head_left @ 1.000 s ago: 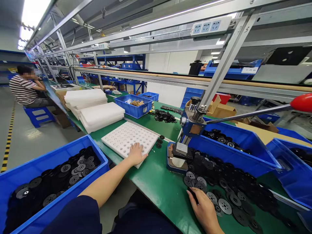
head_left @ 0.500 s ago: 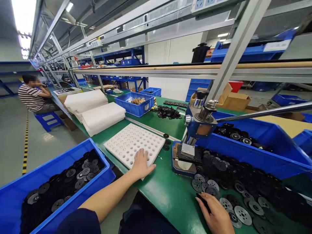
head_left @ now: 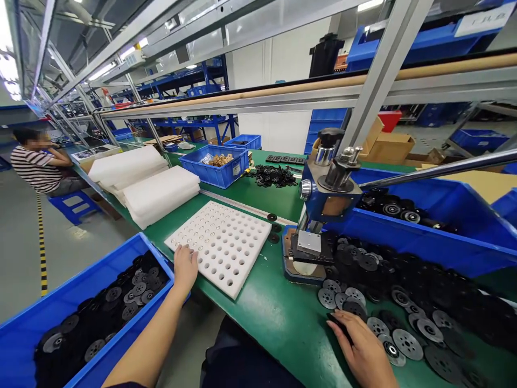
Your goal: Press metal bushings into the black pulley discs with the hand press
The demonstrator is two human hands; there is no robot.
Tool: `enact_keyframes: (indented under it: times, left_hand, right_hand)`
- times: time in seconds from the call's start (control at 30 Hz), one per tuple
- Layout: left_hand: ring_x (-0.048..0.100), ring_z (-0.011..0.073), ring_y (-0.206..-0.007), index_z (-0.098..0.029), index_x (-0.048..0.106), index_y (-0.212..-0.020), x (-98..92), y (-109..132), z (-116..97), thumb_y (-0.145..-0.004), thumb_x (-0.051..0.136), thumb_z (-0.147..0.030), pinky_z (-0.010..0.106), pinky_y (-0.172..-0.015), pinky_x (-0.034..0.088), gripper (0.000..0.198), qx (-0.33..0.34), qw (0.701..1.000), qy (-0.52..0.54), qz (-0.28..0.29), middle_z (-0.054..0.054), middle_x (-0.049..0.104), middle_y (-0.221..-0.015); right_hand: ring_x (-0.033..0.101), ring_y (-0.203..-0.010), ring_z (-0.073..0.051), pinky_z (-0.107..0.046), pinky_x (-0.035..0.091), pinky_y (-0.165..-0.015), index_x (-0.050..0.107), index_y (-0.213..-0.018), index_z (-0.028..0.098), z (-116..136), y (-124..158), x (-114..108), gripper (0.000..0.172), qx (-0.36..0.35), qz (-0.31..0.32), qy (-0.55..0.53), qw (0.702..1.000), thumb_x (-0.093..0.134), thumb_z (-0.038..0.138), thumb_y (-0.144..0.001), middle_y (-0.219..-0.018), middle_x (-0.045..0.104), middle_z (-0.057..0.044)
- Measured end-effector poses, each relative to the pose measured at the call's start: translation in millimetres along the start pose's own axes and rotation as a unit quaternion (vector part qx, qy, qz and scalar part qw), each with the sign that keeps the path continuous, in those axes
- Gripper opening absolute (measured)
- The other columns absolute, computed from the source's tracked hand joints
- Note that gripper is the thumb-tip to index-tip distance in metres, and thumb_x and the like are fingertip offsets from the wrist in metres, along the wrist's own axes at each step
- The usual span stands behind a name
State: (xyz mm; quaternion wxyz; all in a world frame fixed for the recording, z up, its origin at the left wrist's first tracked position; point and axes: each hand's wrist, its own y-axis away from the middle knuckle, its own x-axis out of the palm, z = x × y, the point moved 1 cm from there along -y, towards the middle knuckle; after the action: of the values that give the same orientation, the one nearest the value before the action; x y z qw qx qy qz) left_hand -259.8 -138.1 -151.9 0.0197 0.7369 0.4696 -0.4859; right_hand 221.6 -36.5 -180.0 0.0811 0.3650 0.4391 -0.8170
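My left hand [head_left: 186, 268] is over the near left edge of a white foam tray [head_left: 238, 285] with rows of round holes. Its fingers are drawn together beside small shiny rings [head_left: 201, 233] seated in the tray's left part; what is between the fingertips is hidden. Low on the right, my right hand [head_left: 361, 347] grips a black disc [head_left: 340, 325], seen edge-on between thumb and fingers. Next to that hand lie several loose grey and black discs with holes [head_left: 407, 344]. A blue hand press [head_left: 329, 188] with a metal block at its base stands beyond it.
A blue bin of discs [head_left: 100, 258] is at my left, and another blue bin [head_left: 407, 231] behind the press. The long press lever [head_left: 444, 175] reaches right. White foam sheets [head_left: 161, 194] and a smaller blue bin [head_left: 218, 167] stand farther back. A person [head_left: 36, 161] sits far left.
My left hand has moved left across the foam tray, from its holes on the near right to its left edge. My right hand stays beside the discs, still gripping the black disc. The view has shifted.
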Motion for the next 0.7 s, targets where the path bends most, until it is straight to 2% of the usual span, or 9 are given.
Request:
enact_keyframes:
  times: [0.13, 0.3, 0.47, 0.57, 0.7]
  left_hand:
    - [0.043, 0.0351, -0.136, -0.018, 0.059, -0.086, 1.9, 1.8, 0.1, -0.086, 0.049, -0.022, 0.055, -0.114, 0.036, 0.011, -0.012, 1.000, -0.005, 0.006, 0.017, 0.064, -0.124]
    - [0.042, 0.0371, -0.139, -0.018, 0.057, -0.076, 5.9, -1.0, -2.7, -0.085, 0.049, -0.018, 0.052, -0.111, 0.039, 0.012, -0.044, 0.999, 0.006, 0.008, 0.021, 0.064, -0.126]
    - [0.049, 0.0369, -0.135, -0.019, 0.058, -0.085, 3.8, -2.5, -4.8, -0.086, 0.049, -0.018, 0.053, -0.103, 0.045, 0.009, -0.065, 0.998, 0.008, 0.007, 0.019, 0.068, -0.123]
    - [0.063, 0.0361, -0.119, -0.019, 0.058, -0.089, 0.4, -2.6, -4.3, -0.087, 0.050, -0.020, 0.052, -0.098, 0.049, 0.008, -0.079, 0.997, 0.012, -0.002, 0.017, 0.072, -0.111]
    - [0.069, 0.0334, -0.108, -0.018, 0.052, -0.090, -13.3, -4.7, -20.0, -0.090, 0.045, -0.026, 0.051, -0.094, 0.053, 0.010, -0.100, 0.993, 0.027, -0.062, 0.020, 0.072, -0.110]
  right_hand:
    - [0.072, -0.085, -0.023, -0.036, 0.061, -0.078, 0.069, -0.093, 0.022, -3.7, -0.8, -2.6, 0.031, -0.018, 0.020, -0.002, 1.000, 0.051, 0.047, -0.097, -0.089, 0.074, -0.008]
    - [0.072, -0.083, -0.021, -0.033, 0.061, -0.074, 0.066, -0.094, 0.021, -3.0, -6.1, -6.1, 0.028, -0.046, 0.003, 0.015, 0.999, 0.049, 0.044, -0.098, -0.088, 0.073, -0.008]
    - [0.072, -0.082, -0.021, -0.032, 0.061, -0.072, 0.066, -0.093, 0.022, -3.1, -1.4, -3.0, 0.029, -0.024, 0.001, 0.001, 1.000, 0.050, 0.045, -0.098, -0.088, 0.073, -0.007]
    - [0.072, -0.084, -0.021, -0.032, 0.061, -0.073, 0.066, -0.095, 0.022, -4.3, 3.1, -1.0, 0.025, -0.006, -0.013, -0.009, 1.000, 0.052, 0.043, -0.097, -0.090, 0.073, -0.006]
    - [0.071, -0.084, -0.021, -0.034, 0.061, -0.075, 0.067, -0.094, 0.022, -2.8, 0.8, -1.2, 0.025, 0.011, 0.003, -0.036, 0.999, 0.052, 0.041, -0.097, -0.088, 0.073, -0.007]
